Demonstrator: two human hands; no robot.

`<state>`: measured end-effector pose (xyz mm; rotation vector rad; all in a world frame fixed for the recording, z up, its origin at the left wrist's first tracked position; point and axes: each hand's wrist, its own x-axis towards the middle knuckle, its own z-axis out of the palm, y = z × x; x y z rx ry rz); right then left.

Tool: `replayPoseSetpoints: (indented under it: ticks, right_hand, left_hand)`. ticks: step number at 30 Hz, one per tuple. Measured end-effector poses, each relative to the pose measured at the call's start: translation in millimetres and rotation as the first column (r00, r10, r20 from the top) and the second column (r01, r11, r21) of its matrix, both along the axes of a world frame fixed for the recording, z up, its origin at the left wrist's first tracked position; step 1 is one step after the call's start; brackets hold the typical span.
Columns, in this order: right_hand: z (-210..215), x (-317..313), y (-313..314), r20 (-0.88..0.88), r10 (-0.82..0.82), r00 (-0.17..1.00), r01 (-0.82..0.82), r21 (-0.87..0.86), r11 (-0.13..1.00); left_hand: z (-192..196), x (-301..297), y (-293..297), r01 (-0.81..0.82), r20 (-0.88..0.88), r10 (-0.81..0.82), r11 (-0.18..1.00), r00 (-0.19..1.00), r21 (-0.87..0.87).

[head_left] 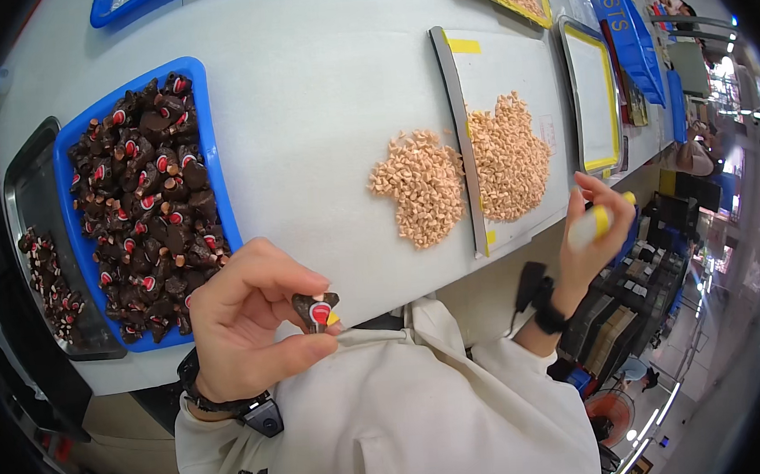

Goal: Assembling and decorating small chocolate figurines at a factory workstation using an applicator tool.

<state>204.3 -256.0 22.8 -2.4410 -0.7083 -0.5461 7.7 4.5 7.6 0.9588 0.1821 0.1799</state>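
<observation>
Left grip (pixel 247 325) was pinched tight around a small piece (pixel 306 307), which sat between thumb and fingertips, lumpy, dark brown, red and white in front, a blue tray (pixel 218 160) stood just beyond that grip, right grip (pixel 594 253) was half-curled, its hold unclear.

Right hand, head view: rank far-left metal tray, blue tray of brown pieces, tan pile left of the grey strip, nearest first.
From the right hand:
1. Tan pile, left of the grey strip
2. Blue tray, further left
3. Metal tray, far left
</observation>
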Motion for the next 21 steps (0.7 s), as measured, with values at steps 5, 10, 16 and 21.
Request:
replayPoseSetpoints:
  ticks: [5,10,16,21]
  right_hand:
    - [-40.6,25.9,-53.5,-0.362,0.065,0.93,-0.07,-0.001,0.998]
    - [-49.1,24.4,-51.4,-0.292,-0.024,0.956,0.019,-0.02,1.0]
    - [-38.5,22.4,-36.9,-0.178,-0.044,0.983,0.059,0.079,0.995]
    - [-10.5,-0.7,8.1,0.011,-0.029,1.0,0.029,0.012,1.0]
  left_hand:
    - [-3.6,-3.5,-5.1,-0.013,0.001,0.013,0.996,1.0,-0.093]
    - [-1.2,-0.6,-4.1,0.01,-0.009,-0.011,0.994,1.0,-0.109]
    - [0.7,-0.7,-4.6,0.068,-0.028,-0.073,0.989,0.997,-0.134]
    - [4.7,-0.3,-2.8,0.182,-0.077,-0.192,0.976,0.978,-0.122]
